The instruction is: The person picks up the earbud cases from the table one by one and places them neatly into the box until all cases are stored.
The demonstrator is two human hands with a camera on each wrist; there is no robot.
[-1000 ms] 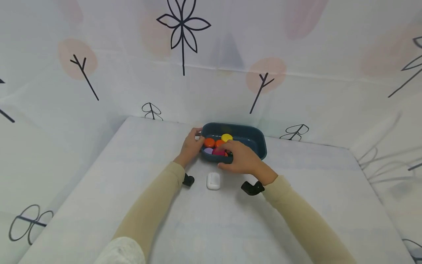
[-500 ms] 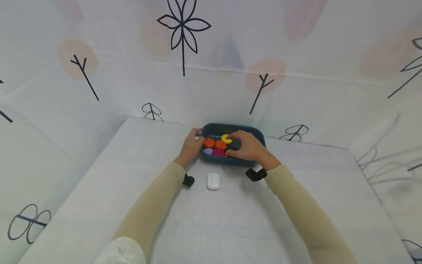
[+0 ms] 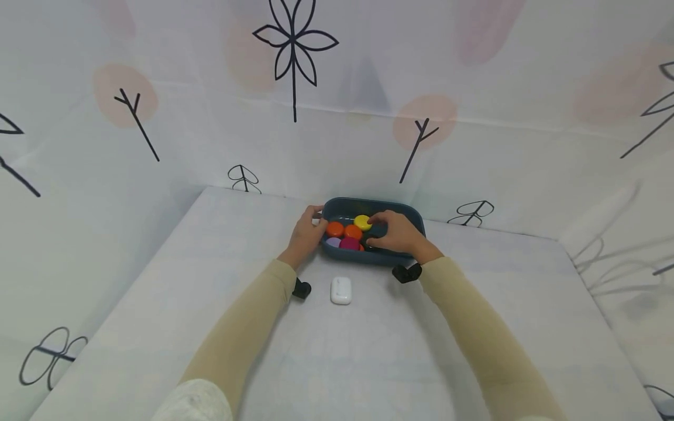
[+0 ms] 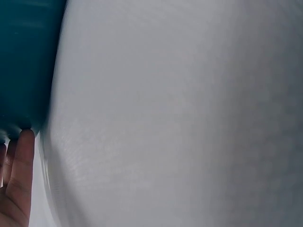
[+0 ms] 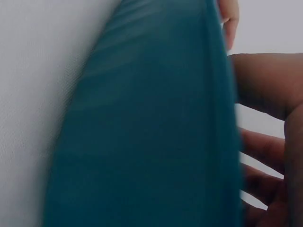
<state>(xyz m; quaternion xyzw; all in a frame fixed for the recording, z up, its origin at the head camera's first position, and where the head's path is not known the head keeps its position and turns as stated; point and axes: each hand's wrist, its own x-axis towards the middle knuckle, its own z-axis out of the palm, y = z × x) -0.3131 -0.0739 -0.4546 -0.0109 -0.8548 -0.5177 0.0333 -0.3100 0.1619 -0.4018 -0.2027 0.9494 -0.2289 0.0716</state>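
Observation:
A dark teal rectangular tray [image 3: 387, 259] with rounded corners stands at the back of the table. My left hand [image 3: 303, 237] holds its left end, thumb at the rim; the left wrist view has its fingertips [image 4: 26, 142] against the outer wall. Over the tray's middle, my right hand [image 3: 398, 233] has thumb and index apart in a C shape, index tip at the yellow round piece [image 3: 362, 222]. Left of it lie two orange round pieces [image 3: 334, 229], a lilac one [image 3: 333, 241] and a magenta one [image 3: 350, 244]. The right wrist view has the tray's front wall [image 5: 151, 123] hiding the fingertips.
A small white rounded case [image 3: 341, 290] lies in front of the tray. Close behind the tray hangs a white cloth [image 3: 347, 158] with plant drawings. The white-covered table [image 3: 337, 356] runs toward the body, under both forearms.
My right hand has moved from above the magenta piece rightward and back, toward the yellow piece. A black round thing earlier seen beside its thumb no longer shows clearly. My left hand stays put.

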